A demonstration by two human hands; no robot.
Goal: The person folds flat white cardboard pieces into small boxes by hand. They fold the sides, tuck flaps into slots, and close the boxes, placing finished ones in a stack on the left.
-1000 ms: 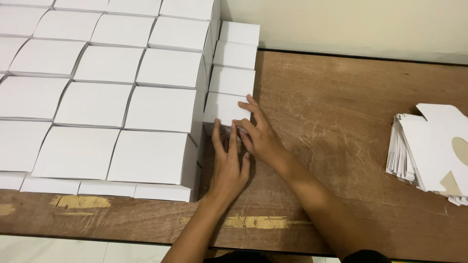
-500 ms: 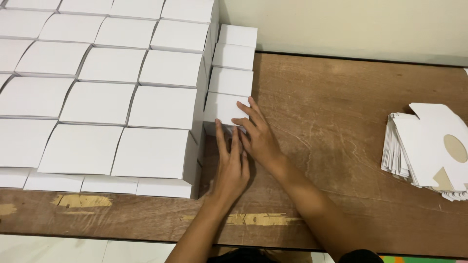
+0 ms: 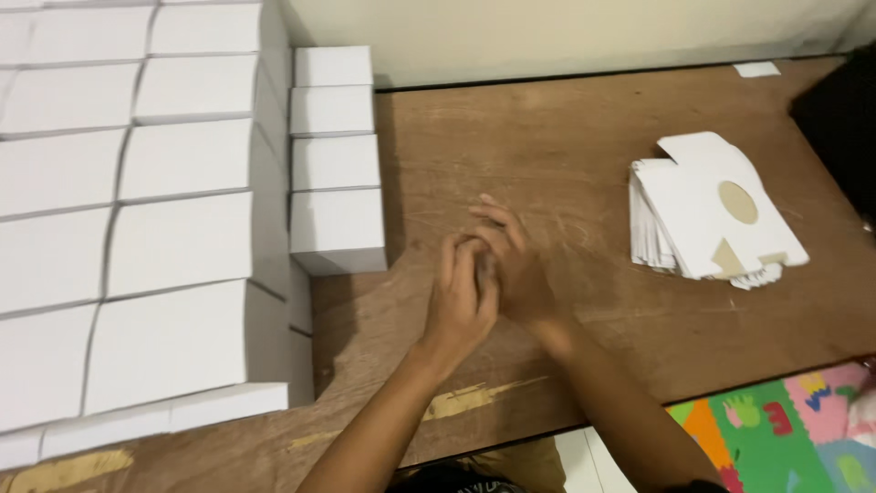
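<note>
Head view, near to far: a coloured mat (image 3: 776,424) shows below the edge of the wooden surface (image 3: 566,137). Both hands lie together over the bare wood, holding nothing; the left hand (image 3: 461,301) presses against the right hand (image 3: 511,265), fingers loosely extended. Just left of them stands a row of small white boxes (image 3: 336,164), the closest one near the fingertips. Beyond these, a big stack of white boxes (image 3: 137,210) fills the left. Well apart on the right lies a pile of flat cartons (image 3: 707,215).
</note>
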